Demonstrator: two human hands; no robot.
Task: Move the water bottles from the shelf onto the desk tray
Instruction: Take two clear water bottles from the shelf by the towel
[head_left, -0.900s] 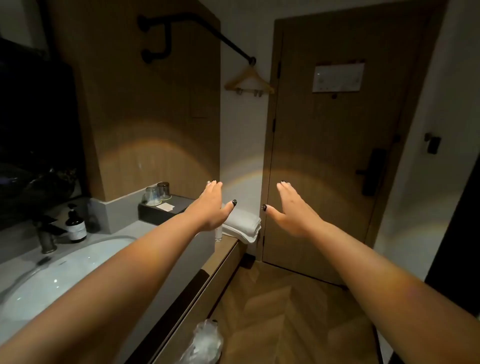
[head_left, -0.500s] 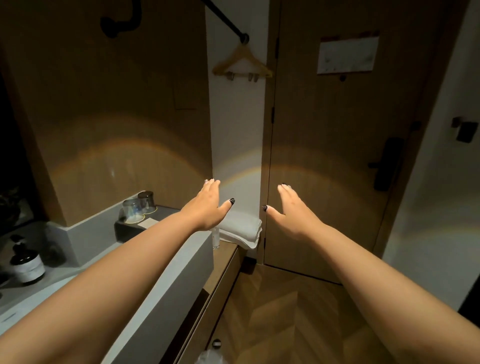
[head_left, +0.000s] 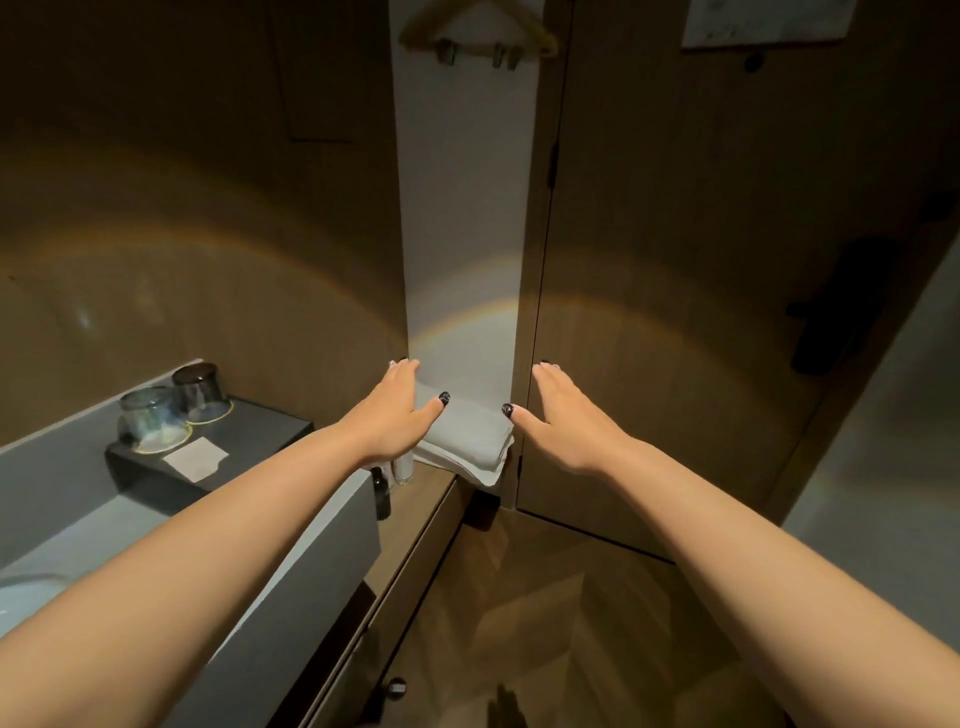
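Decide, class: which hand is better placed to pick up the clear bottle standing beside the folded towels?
Left, probably. The left hand hovers almost directly over the clear bottle on the wooden shelf. The right hand is open too, but beyond the folded towels.

2 upturned glasses (head_left: 174, 410) on dark tray (head_left: 249, 441) – folded towels (head_left: 467, 441) nr door (head_left: 701, 260).

clear water bottle (head_left: 403, 469) upright on wooden shelf (head_left: 415, 506), mostly hidden, beside dark bottle (head_left: 381, 493)
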